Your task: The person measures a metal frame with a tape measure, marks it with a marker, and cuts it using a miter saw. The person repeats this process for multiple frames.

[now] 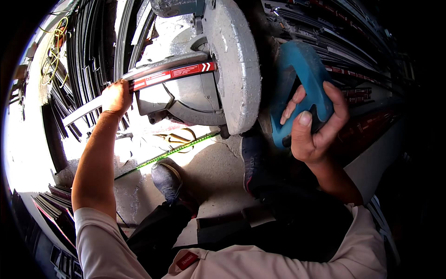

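Observation:
A chop saw stands in front of me, with a grey, scuffed round blade guard (234, 69) and a teal loop handle (309, 58). My right hand (316, 125) is closed around that handle, fingers through its opening and thumb on the near side. To the left, my left hand (116, 97) grips a long pale bar (83, 111) at the end of the saw's base (190, 102). A red-and-white label strip (172, 75) runs from that hand toward the guard. The blade is hidden, and the bar's far end cannot be made out.
Dark metal profiles (88, 51) are stacked at the far left, with more profiles (344, 51) at the right. A yellow cord (56, 51) hangs at upper left. Scissors-like looped handles (186, 139) and a bright green strip (172, 152) lie near my shoe (166, 180).

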The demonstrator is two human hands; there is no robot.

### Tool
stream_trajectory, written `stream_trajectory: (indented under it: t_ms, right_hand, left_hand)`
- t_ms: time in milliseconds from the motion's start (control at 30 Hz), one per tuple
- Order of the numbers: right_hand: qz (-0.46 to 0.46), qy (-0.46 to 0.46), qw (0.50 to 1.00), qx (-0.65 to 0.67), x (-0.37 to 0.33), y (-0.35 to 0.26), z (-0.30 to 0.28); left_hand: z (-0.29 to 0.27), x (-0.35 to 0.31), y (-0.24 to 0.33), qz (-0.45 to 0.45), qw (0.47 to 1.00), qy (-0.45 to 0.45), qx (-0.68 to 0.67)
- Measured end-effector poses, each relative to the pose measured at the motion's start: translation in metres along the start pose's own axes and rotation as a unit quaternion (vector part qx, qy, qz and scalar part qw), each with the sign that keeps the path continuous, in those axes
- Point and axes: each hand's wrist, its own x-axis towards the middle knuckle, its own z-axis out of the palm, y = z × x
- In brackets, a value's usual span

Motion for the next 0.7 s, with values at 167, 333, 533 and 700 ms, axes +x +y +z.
stream_trajectory:
  t_ms: [167,333,533,700]
  right_hand:
    - [-0.03,0.006,1.0,-0.005,-0.001,0.007,0.004]
    - [-0.036,0.006,0.999,-0.019,-0.011,0.009,0.003]
    - [-0.051,-0.001,0.998,-0.045,-0.023,0.015,0.005]
    - [-0.041,0.001,0.999,-0.032,-0.029,0.017,0.007]
  left_hand:
    - [-0.003,0.005,-0.005,-0.001,1.0,0.013,0.014]
    - [0.002,0.005,-0.002,-0.013,1.0,-0.002,-0.001]
    - [0.004,0.002,-0.002,-0.027,1.0,-0.006,-0.012]
    - [-0.008,-0.001,0.009,-0.023,0.999,-0.021,-0.009]
